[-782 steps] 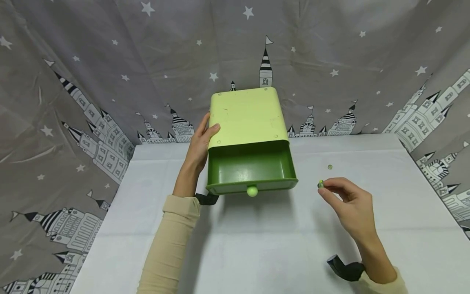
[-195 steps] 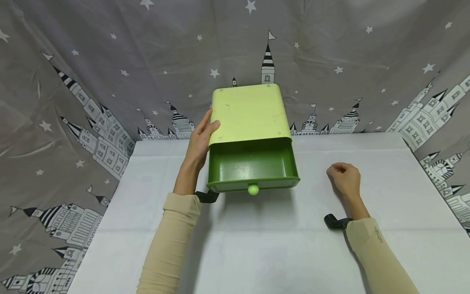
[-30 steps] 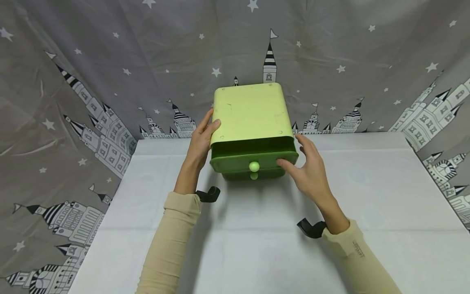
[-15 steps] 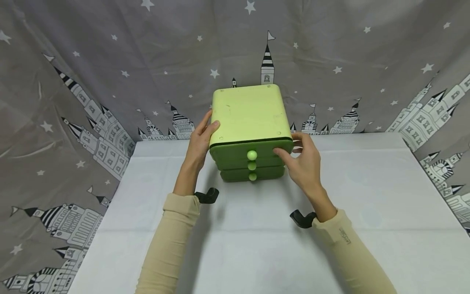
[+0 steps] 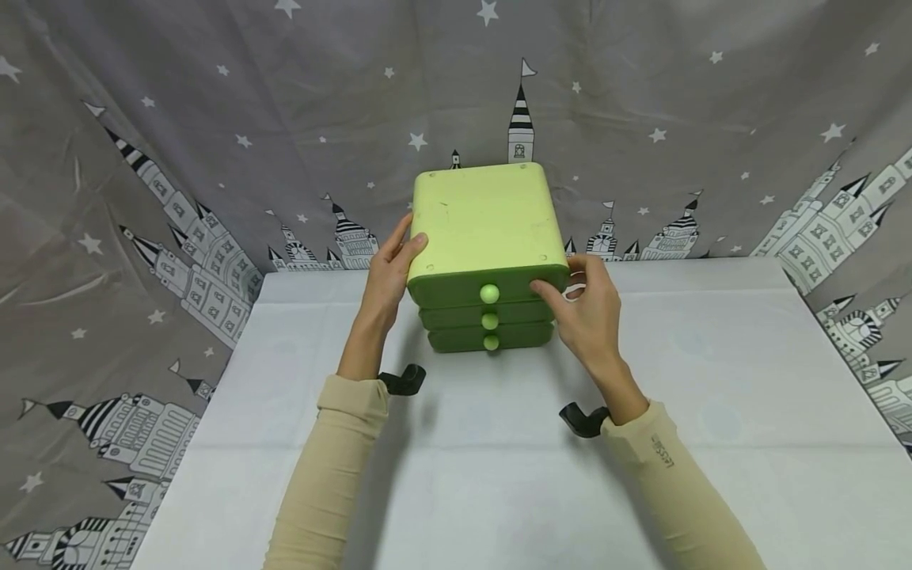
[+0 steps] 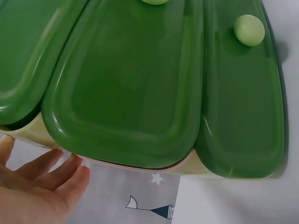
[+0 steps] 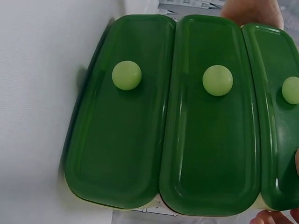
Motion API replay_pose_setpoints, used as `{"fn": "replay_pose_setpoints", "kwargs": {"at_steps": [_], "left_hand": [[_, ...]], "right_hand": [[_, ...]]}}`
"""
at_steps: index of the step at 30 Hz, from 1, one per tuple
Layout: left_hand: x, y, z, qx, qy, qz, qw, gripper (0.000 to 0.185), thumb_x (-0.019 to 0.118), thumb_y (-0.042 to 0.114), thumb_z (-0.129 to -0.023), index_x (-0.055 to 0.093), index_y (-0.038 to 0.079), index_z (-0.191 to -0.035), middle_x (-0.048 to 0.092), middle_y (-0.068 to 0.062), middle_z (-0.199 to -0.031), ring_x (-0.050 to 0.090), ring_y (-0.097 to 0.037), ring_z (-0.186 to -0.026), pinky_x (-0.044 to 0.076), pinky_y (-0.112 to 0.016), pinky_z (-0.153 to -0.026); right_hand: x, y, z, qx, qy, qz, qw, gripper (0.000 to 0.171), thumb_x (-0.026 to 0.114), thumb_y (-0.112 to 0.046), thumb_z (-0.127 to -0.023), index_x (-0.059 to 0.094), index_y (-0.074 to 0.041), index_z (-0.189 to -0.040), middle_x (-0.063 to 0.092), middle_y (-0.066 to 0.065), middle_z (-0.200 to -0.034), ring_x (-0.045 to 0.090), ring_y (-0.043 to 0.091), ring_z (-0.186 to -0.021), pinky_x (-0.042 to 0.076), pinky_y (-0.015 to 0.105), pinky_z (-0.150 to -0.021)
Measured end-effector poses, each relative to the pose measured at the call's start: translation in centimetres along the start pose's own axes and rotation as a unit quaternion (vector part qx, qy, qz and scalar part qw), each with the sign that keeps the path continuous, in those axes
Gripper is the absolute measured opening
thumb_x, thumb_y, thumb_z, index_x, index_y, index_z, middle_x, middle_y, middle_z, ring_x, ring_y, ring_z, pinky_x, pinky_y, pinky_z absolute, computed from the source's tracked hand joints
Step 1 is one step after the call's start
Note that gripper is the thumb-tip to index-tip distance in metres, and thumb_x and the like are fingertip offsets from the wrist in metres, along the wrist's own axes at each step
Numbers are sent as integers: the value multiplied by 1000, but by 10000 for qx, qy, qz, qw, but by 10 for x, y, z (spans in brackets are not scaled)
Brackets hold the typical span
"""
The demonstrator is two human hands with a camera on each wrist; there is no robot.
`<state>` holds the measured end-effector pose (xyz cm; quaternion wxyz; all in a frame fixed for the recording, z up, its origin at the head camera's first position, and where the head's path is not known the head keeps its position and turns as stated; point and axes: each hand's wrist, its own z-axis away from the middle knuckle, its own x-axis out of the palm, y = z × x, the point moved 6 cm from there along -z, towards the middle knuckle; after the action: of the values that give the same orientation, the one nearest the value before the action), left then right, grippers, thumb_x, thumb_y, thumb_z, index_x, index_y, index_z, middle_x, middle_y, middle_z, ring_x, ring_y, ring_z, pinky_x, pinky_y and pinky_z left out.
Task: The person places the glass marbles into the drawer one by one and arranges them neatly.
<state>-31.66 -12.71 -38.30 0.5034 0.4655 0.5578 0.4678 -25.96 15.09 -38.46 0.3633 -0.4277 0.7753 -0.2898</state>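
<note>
A small drawer cabinet (image 5: 488,218) with a pale yellow-green top and green drawers stands on the table. All three drawers are pushed in, and light green round knobs line up down their fronts. My left hand (image 5: 385,285) steadies the cabinet's left side, thumb over the top edge; in the left wrist view its fingers (image 6: 70,179) reach along the side with little bend. At the right front corner, my right hand (image 5: 594,317) presses its thumb on the top drawer (image 5: 456,290), with the other fingers bent against the cabinet's side. The drawers' insides are hidden.
White cloth covers the table (image 5: 470,475). A grey curtain (image 5: 321,71) printed with stars and castles hangs close behind the cabinet. Each wrist carries a black camera mount (image 5: 584,419).
The right hand earlier held a small green piece, then reached to the table at right. Within the last second it has pushed the top drawer in. The small round piece on the table is gone.
</note>
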Motion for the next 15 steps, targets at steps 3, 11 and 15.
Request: {"fn": "replay_pose_setpoints", "kwargs": {"at_steps": [3, 11, 15], "left_hand": [[1, -1, 0, 35, 20, -125, 9999, 59, 58, 46, -99, 38, 34, -153, 55, -10, -137, 57, -24, -110, 43, -39, -96], [2, 5, 0, 303, -160, -553, 9979, 61, 52, 51, -100, 35, 30, -154, 46, -8, -149, 50, -24, -128, 40, -43, -105], [-5, 7, 1, 661, 25, -1281, 9896, 60, 38, 53, -104, 35, 21, -155, 39, -4, -154, 36, -20, -140, 31, -40, -112]], "right_hand": [[-2, 0, 1, 44, -57, 45, 10000, 46, 84, -13, -81, 58, 7, -114, 62, 18, -103, 61, 27, -86, 53, 45, -70], [-9, 3, 5, -19, -557, 200, 9982, 46, 71, -19, -94, 55, 7, -129, 61, 21, -120, 58, 33, -105, 50, 47, -84], [-10, 13, 9, 7, -1068, 603, 9924, 52, 49, -29, -105, 43, 5, -145, 48, 24, -142, 41, 39, -133, 34, 54, -106]]}}
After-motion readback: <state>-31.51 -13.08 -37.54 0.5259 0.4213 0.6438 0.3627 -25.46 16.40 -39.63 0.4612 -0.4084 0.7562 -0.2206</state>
